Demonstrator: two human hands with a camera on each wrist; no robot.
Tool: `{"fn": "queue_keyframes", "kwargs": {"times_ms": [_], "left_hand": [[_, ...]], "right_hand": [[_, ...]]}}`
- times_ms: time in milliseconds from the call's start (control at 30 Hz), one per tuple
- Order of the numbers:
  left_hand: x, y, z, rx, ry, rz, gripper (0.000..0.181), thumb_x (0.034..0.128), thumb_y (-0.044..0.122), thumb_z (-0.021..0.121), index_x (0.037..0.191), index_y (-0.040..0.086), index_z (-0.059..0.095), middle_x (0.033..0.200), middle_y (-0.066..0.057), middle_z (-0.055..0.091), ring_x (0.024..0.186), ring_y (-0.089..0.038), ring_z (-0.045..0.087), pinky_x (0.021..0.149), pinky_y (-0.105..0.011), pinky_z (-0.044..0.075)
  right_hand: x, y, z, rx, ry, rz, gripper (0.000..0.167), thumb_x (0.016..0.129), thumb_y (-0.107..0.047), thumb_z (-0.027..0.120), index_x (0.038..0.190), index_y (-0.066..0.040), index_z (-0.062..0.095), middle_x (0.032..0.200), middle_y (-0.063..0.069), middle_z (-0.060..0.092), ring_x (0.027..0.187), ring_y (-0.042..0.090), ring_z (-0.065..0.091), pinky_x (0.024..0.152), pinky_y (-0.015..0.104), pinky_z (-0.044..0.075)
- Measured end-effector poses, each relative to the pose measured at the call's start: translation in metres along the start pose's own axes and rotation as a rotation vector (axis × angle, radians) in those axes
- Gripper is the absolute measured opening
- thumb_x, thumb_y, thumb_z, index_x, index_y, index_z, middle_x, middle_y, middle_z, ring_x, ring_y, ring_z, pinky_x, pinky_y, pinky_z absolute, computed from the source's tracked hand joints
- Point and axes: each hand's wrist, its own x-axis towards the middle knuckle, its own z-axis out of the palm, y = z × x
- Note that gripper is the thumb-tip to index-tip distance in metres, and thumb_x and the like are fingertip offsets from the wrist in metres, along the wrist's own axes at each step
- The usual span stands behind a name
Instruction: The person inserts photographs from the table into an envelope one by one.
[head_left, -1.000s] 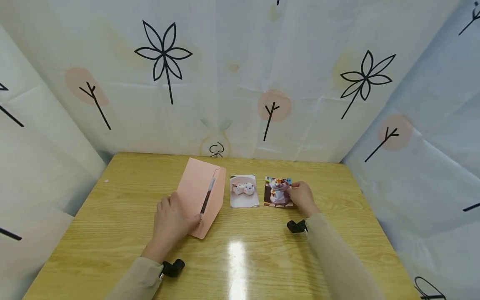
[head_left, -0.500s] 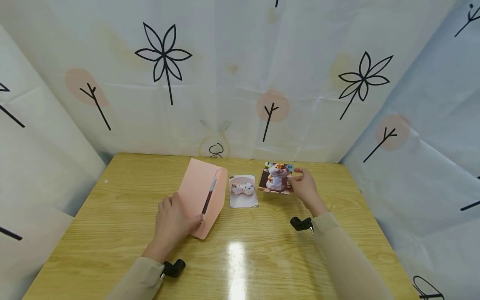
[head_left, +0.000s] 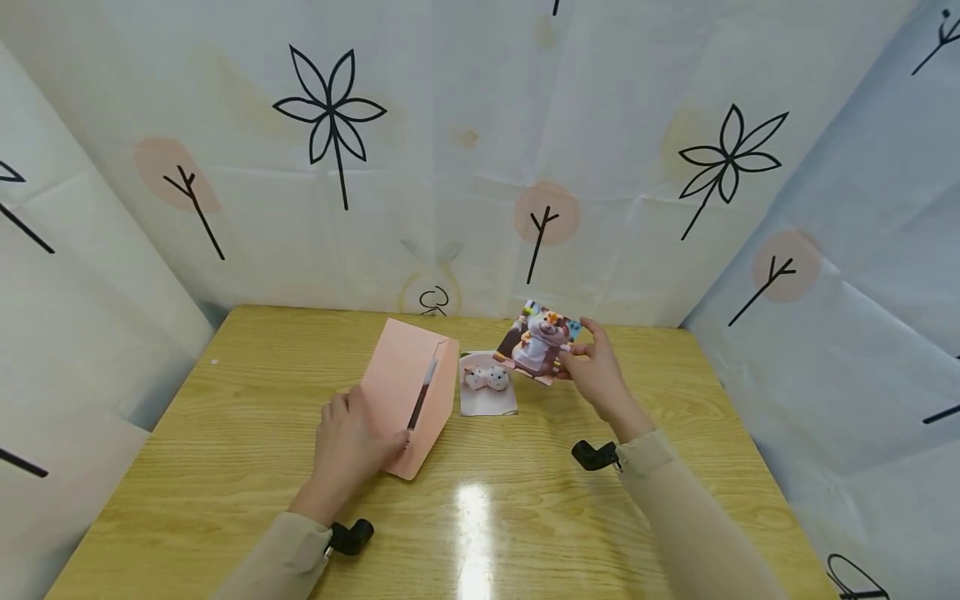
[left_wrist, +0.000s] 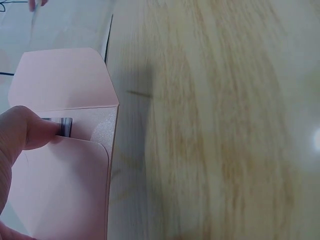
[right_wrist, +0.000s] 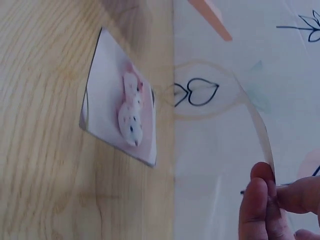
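My left hand (head_left: 348, 446) holds a pink envelope (head_left: 397, 375) tilted up off the table, its flap standing open to the right. The left thumb lies at the mouth, where the edge of a picture (left_wrist: 66, 127) shows inside. Between thumb and fingers, my right hand (head_left: 600, 375) pinches a photo card (head_left: 542, 340) with a hamster in a white apron, raised and tilted. In the right wrist view that card (right_wrist: 261, 125) appears nearly edge-on. A second photo card (head_left: 487, 396) with two white spotted figures lies on the table between the hands, its top right corner covered by the raised card.
The wooden table (head_left: 240, 433) ends at a white cloth backdrop (head_left: 450, 167) printed with plants, with cloth on both sides too. A small white speck (head_left: 214, 362) lies on the table's left. Black wrist cameras (head_left: 351, 537) hang below the sleeves.
My right hand has lifted the hamster card off the table and carried it leftward, tilting it toward the envelope. The left hand and envelope have barely moved.
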Motion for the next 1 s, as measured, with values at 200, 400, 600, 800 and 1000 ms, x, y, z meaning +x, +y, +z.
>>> {"fn": "queue_keyframes", "kwargs": {"times_ms": [200,400,600,800,1000], "left_hand": [[0.000,0.002,0.003,0.019,-0.008,-0.003,0.104,0.0658,0.059,0.078,0.132,-0.010,0.036,0.120,-0.032,0.042,0.106,-0.044,0.041,0.083,-0.055,0.040],[0.000,0.007,0.004,0.044,0.012,0.018,0.104,0.0660,0.060,0.077,0.131,-0.011,0.038,0.118,-0.032,0.044,0.103,-0.044,0.043,0.081,-0.056,0.041],[-0.002,0.011,0.006,0.054,-0.003,0.019,0.104,0.0660,0.060,0.077,0.130,-0.012,0.038,0.120,-0.032,0.043,0.106,-0.044,0.042,0.084,-0.056,0.040],[-0.003,0.013,0.004,0.067,0.000,0.025,0.104,0.0653,0.058,0.078,0.130,-0.013,0.038,0.120,-0.033,0.044,0.107,-0.045,0.043,0.086,-0.056,0.039],[-0.002,0.013,0.005,0.068,0.017,0.029,0.103,0.0659,0.058,0.077,0.129,-0.013,0.039,0.118,-0.032,0.045,0.106,-0.045,0.043,0.083,-0.056,0.040]], "right_hand": [[-0.014,-0.020,0.019,0.083,-0.017,-0.046,0.075,0.092,-0.001,0.059,0.152,-0.013,0.015,0.102,0.022,0.050,0.071,0.027,0.067,0.072,0.035,0.056],[-0.027,-0.029,0.043,0.107,-0.078,-0.119,0.072,0.093,0.000,0.058,0.149,-0.011,0.015,0.101,0.022,0.050,0.083,0.042,0.065,0.071,0.036,0.055],[-0.026,-0.011,0.066,0.033,-0.091,-0.115,0.068,0.093,-0.004,0.061,0.145,-0.019,0.020,0.098,0.019,0.051,0.080,0.042,0.064,0.067,0.042,0.055],[-0.030,-0.004,0.080,-0.095,-0.062,-0.112,0.067,0.089,-0.005,0.065,0.142,-0.016,0.025,0.090,0.014,0.055,0.072,0.031,0.064,0.059,0.036,0.053],[-0.036,-0.006,0.092,-0.165,-0.102,-0.116,0.065,0.087,-0.006,0.067,0.138,-0.011,0.028,0.082,0.011,0.057,0.062,0.024,0.061,0.053,0.033,0.048]]}}
